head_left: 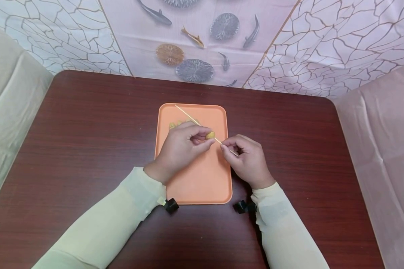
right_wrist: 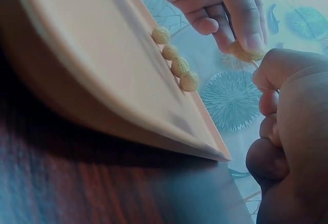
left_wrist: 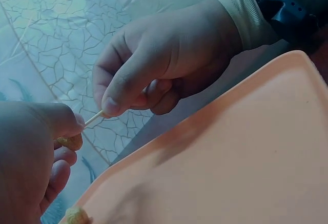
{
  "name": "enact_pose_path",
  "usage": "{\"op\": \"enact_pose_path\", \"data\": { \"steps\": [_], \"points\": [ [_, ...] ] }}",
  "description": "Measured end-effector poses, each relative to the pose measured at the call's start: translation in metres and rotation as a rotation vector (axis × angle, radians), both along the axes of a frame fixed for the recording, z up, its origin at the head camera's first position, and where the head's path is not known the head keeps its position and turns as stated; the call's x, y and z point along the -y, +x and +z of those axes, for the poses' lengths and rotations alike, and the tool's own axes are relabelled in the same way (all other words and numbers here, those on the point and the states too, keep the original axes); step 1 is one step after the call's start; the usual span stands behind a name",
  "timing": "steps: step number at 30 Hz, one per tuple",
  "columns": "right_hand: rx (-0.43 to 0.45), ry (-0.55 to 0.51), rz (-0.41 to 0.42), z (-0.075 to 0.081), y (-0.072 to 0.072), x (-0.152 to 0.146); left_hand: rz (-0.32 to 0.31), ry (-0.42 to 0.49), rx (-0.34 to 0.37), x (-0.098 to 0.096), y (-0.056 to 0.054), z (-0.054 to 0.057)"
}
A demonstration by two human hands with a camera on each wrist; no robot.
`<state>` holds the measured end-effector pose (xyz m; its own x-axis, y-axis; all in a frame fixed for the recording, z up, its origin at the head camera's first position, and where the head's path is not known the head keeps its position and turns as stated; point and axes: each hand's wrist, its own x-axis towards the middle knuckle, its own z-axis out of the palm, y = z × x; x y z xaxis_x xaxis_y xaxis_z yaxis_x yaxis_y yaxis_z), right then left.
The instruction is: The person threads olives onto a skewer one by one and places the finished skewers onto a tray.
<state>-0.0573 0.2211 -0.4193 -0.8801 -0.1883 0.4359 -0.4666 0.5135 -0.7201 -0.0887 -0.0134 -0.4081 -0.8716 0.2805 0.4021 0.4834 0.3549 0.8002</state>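
Observation:
A small, wrinkled yellow-brown ball (head_left: pixel 210 135), like a fried food ball, is pinched between the thumb and fingers of my left hand (head_left: pixel 183 145) above the orange tray (head_left: pixel 198 190). A thin wooden skewer (head_left: pixel 187 114) runs through it, slanting from upper left to lower right in the head view. My right hand (head_left: pixel 247 158) pinches the skewer close to the ball, just past the tray's right edge. Behind the left hand, several similar balls (right_wrist: pixel 180 66) lie in a row along the tray's far part, best seen in the right wrist view.
The tray sits on a dark red-brown wooden table (head_left: pixel 97 138). Patterned cloth (head_left: pixel 202 41) hangs behind the table, with pale cloth (head_left: pixel 383 149) at both sides. Small black wrist cameras (head_left: pixel 171 206) hang at both cuffs near the tray's front edge.

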Motion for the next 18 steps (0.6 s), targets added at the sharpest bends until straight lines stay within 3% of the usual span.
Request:
{"op": "enact_pose_path", "data": {
  "steps": [9,18],
  "points": [
    [-0.006,-0.006,0.015,-0.002,-0.0012,0.0009,-0.044,0.017,0.034,-0.0057,0.005,-0.0009],
    [-0.008,0.019,0.013,-0.0033,-0.0008,0.0004,-0.071,-0.022,-0.02,-0.0076,0.0063,-0.0032]
  ]
}}
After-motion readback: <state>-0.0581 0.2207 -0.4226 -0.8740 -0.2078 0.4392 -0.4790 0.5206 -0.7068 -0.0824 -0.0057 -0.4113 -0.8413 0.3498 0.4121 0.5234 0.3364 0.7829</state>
